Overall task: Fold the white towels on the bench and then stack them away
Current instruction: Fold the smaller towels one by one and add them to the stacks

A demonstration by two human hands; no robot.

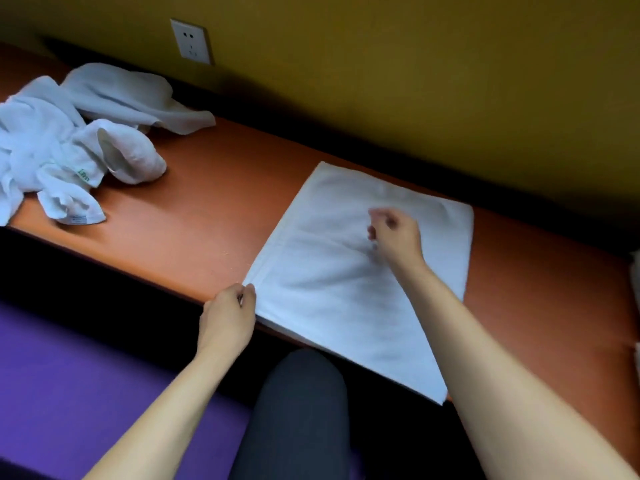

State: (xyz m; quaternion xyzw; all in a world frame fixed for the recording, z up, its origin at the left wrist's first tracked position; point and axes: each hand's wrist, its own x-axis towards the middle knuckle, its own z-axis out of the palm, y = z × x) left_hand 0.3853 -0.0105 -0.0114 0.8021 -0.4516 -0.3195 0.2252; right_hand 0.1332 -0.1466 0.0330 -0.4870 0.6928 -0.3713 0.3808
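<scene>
A white towel (349,282) lies flat and squared on the orange bench (207,209) in front of me, toward four o'clock of the view's centre, its near edge running along the bench's front lip and one corner hanging just past it. My left hand (227,322) sits at the towel's near-left corner, at about seven o'clock from the cloth's middle, fingers curled with thumb and fingertips pinching that corner. My right hand (394,235) is over the middle of the towel, toward its far half, blurred; the fingers are bent inward, but I cannot tell whether they hold a pinch of fabric or merely hover loosely curled above it.

Off at ten o'clock, well apart from the flat towel, a heap of crumpled white towels (72,140) lies on the bench, one showing green lettering and a small sewn label. On the mustard-yellow wall (415,64) at twelve o'clock is a white wall socket (191,41). Below the bench, at six o'clock, my knee in dark grey trousers (298,414) shows, with a purple surface (69,375) at eight o'clock.
</scene>
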